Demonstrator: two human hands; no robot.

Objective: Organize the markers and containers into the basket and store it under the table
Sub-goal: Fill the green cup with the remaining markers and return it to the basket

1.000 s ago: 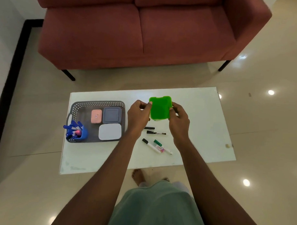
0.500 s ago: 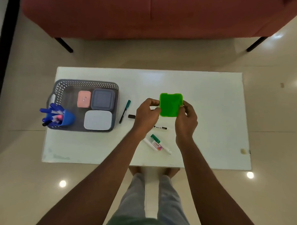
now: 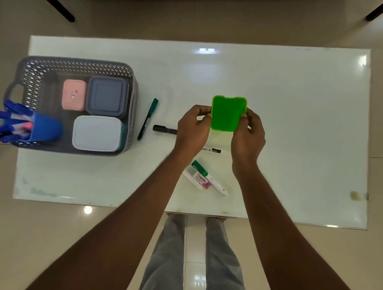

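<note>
**Me:** My head is dipping lower over the white table (image 3: 296,105) than a second ago. The sofa is sliding out of sight, and only its dark legs (image 3: 60,8) are showing at the top. The green container (image 3: 228,113) is staying between my hands.

**Helper:** How are you gripping it?

**Me:** My left hand (image 3: 192,127) is pinching its left edge with curled fingers, and my right hand (image 3: 248,136) is clamping the right edge. I'm holding it over the middle of the table, its flat face turned up toward me.

**Helper:** And the basket?

**Me:** The grey basket (image 3: 80,61) is sitting at the table's left end, well apart from my hands. A pink container (image 3: 74,94), a grey container (image 3: 106,96) and a white container (image 3: 97,133) are lying inside it. A blue cup (image 3: 45,127) of pens is tipping out over its left rim.

**Helper:** Which markers are lying loose?

**Me:** A dark green marker (image 3: 147,119) is lying just beside the basket's right wall, and a black marker (image 3: 163,128) is poking out from under my left hand. A labelled marker (image 3: 214,150) is peeking out between my wrists. A green-capped marker (image 3: 209,177) and a white marker (image 3: 192,179) are lying side by side nearer to me.
</note>
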